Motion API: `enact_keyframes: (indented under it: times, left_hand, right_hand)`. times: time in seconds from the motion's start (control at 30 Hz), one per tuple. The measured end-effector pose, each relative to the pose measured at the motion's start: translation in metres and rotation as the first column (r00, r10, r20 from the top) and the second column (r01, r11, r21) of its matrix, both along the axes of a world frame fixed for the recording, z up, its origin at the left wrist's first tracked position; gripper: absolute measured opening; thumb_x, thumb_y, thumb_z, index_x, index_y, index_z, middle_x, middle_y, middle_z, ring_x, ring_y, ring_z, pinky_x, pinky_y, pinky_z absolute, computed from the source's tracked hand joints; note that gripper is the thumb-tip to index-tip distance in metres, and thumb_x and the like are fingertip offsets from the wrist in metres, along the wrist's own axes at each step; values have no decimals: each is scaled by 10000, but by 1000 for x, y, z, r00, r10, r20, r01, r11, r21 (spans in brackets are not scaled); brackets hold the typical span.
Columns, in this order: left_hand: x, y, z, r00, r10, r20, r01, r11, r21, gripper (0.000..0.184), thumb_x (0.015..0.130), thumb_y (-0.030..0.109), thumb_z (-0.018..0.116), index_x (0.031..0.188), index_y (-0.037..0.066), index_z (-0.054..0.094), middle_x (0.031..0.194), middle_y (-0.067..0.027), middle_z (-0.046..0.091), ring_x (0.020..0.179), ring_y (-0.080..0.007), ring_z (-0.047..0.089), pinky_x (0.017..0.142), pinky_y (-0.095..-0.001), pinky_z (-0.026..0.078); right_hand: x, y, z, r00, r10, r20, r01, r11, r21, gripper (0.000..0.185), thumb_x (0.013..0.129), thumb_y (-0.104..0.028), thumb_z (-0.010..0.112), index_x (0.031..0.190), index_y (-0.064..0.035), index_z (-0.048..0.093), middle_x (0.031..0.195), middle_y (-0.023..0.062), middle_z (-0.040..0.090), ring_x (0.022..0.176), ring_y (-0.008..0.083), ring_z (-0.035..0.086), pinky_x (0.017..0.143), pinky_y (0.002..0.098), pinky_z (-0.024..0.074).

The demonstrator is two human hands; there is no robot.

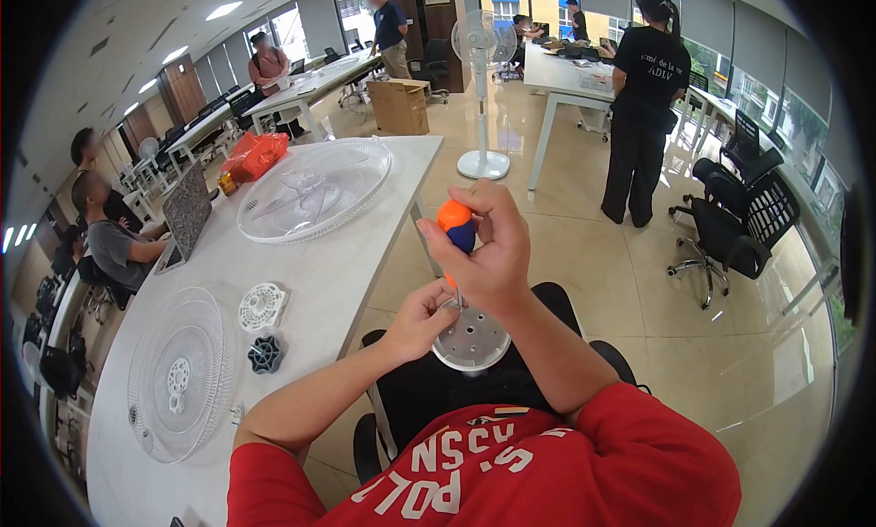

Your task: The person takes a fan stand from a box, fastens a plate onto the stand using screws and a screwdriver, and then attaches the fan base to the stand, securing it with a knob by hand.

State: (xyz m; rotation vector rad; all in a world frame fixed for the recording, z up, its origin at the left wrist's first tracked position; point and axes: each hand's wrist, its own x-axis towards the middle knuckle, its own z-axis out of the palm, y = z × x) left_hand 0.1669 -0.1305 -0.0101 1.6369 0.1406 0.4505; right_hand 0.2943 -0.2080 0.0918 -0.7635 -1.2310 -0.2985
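My right hand [493, 249] is wrapped round the orange and blue handle of a screwdriver [456, 224], held upright with its shaft pointing down. Below it, a round silver plate with a white rim and several holes [479, 338] rests at my lap. The fingers of my left hand [422, 322] are pinched together over the plate's left side, close to the screwdriver's lower end. What sits between those fingertips is too small to tell. On the table to my left lie a dark knob [265, 354] and a white round plastic part [263, 307].
The white table [319, 313] carries a clear fan grille [187, 427], another grille [360, 176], an orange-red bag [255, 156] and a laptop [189, 212]. A standing fan [482, 98], a cardboard box [398, 107] and office chairs [744, 221] surround me. Several other people are around.
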Motion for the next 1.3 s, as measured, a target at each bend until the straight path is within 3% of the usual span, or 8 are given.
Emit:
enact_keyframes:
  times: [0.23, 0.33, 0.67, 0.77, 0.83, 0.93, 1.23, 1.3]
  left_hand:
    - [0, -1, -1, 1000, 3, 17, -3, 1000, -27, 234, 966, -2, 529, 1186, 28, 600, 950, 3, 657, 808, -53, 602, 720, -233, 469]
    - [0, -1, -1, 1000, 7, 29, -6, 1000, -30, 245, 970, -6, 525, 1201, 24, 600, 964, 0, 668, 843, -54, 612, 740, -234, 474]
    - [-2, -3, 5, 1000, -16, 24, 17, 999, -33, 252, 981, 13, 517, 1219, 22, 600, 1007, -4, 665, 895, -61, 597, 800, -238, 469]
    - [-3, -2, 3, 1000, -17, 3, 18, 999, -46, 235, 984, 27, 521, 1204, 27, 603, 983, 6, 645, 889, -66, 583, 805, -248, 464]
    - [0, 5, -9, 999, -29, -15, 29, 1000, -12, 236, 986, 39, 524, 1207, 32, 605, 999, 10, 634, 910, -69, 580, 822, -260, 462]
    - [2, 11, -22, 1000, -11, 1, 11, 998, -57, 232, 993, 58, 530, 1210, 36, 607, 1005, 14, 626, 924, -70, 576, 833, -265, 459]
    - [-4, 4, 1, 998, -30, -59, 30, 1000, 0, 304, 1030, 35, 493, 1315, -13, 589, 1237, -46, 688, 1082, -94, 622, 926, -274, 485]
    - [-5, 2, 2, 999, -18, -51, 18, 1000, -15, 302, 1026, 41, 502, 1309, -10, 594, 1229, -49, 691, 1075, -93, 623, 920, -270, 485]
  right_hand:
    - [-2, 0, -3, 998, -52, 24, 53, 998, -29, 381, 835, 99, 790, 1118, -2, 555, 938, 33, 516, 818, 78, 521, 744, 227, 467]
    - [-1, 5, -2, 989, -150, -9, 150, 986, 69, 390, 771, -31, 884, 1068, -7, 632, 811, 56, 547, 685, 136, 577, 593, 259, 504]
    - [-2, 6, -1, 993, -117, -33, 118, 991, 55, 364, 787, -26, 868, 1041, -7, 607, 809, 52, 544, 686, 123, 562, 605, 259, 498]
    - [-3, 0, 2, 992, 117, -52, -115, 992, 44, 313, 822, -24, 834, 1037, -14, 606, 822, 17, 551, 696, 89, 554, 608, 244, 481]
    - [2, -9, 1, 764, 580, -281, -639, 739, -213, 241, 910, -5, 715, 1075, -27, 541, 833, 24, 558, 662, 95, 566, 611, 243, 491]
    - [11, -14, 5, 586, 714, -383, -808, 479, -342, 165, 944, -58, 681, 1033, -25, 546, 770, 17, 566, 546, 98, 545, 535, 261, 490]
    - [-13, -8, -3, 961, 230, -157, -272, 895, -355, 127, 980, -81, 687, 979, -72, 561, 792, -39, 527, 663, 22, 463, 596, 227, 406]
    - [-14, -10, 0, 950, 248, -191, -304, 875, -376, 128, 976, -74, 688, 972, -69, 561, 800, -38, 529, 691, 24, 461, 611, 222, 399]
